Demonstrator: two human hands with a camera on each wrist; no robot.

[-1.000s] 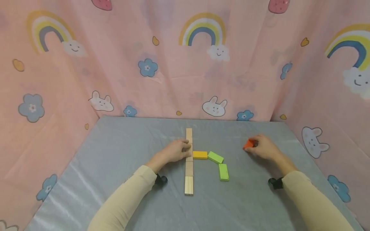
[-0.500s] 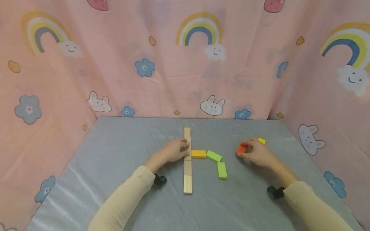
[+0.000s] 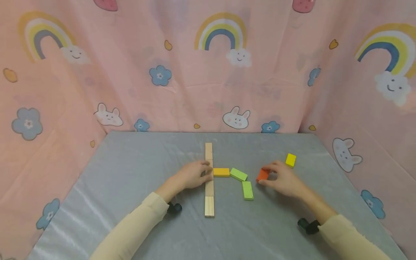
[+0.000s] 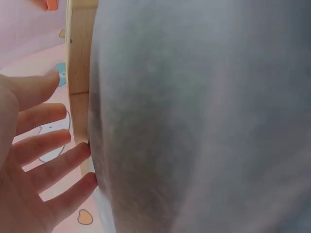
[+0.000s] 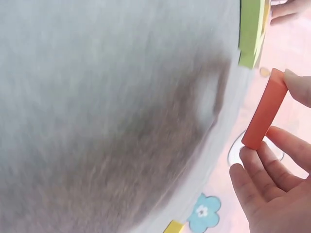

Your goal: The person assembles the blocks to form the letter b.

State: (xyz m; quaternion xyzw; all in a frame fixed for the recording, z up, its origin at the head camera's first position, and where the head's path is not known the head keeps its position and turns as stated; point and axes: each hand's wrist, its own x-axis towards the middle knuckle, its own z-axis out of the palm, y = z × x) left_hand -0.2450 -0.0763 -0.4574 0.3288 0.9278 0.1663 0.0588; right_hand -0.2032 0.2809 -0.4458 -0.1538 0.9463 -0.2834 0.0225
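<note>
My right hand (image 3: 286, 180) pinches a red-orange block (image 3: 262, 174) between thumb and fingers. In the right wrist view this block (image 5: 266, 110) is tilted and held above the cloth. To its left, two light green blocks, one slanted (image 3: 238, 174) and one pointing toward me (image 3: 247, 190), lie end to end with a yellow-orange block (image 3: 221, 172). That block meets a straight row of plain wooden blocks (image 3: 209, 206). My left hand (image 3: 191, 174) is at the row's middle; its fingers (image 4: 46, 150) are spread and grip nothing. Whether they touch the wood is unclear.
A yellow block (image 3: 290, 160) lies behind my right hand. Grey cloth (image 3: 146, 155) covers the table. Pink patterned curtains (image 3: 188, 104) enclose the back and both sides.
My right hand has carried the red-orange block leftward and a little nearer me, toward the green blocks. The yellow block behind it has come into view. My left hand stays by the wooden row.
</note>
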